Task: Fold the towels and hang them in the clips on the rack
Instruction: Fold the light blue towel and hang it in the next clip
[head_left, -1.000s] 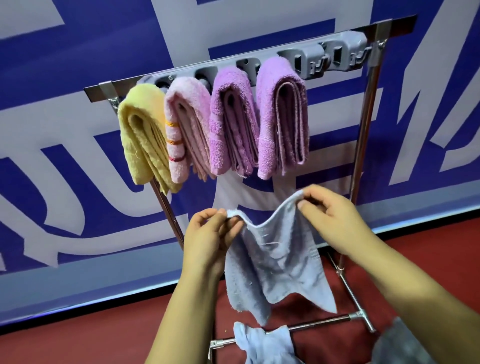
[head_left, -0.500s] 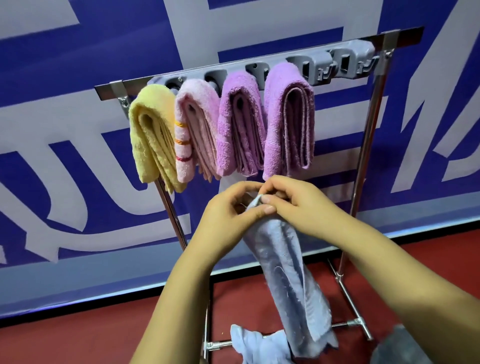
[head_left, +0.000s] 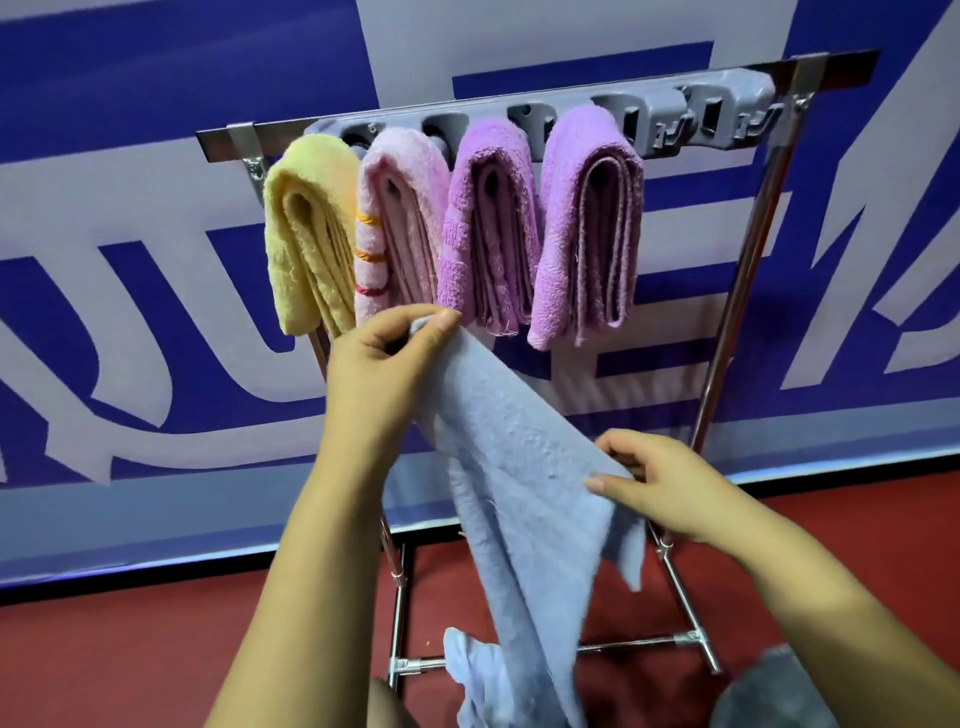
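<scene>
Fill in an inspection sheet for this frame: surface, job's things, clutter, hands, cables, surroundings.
Surface: red floor under the rack.
Job's things: metal rack with a grey clip strip; yellow towel, pink towel and two purple towels hang folded; blue towel in hand.
Clutter: another blue cloth on the low bar; grey cloth at bottom right.
Hands: left hand pinches the blue towel's top; right hand pinches its lower edge.
Cables: nothing seen.
Surroundings: blue and white banner behind.
</scene>
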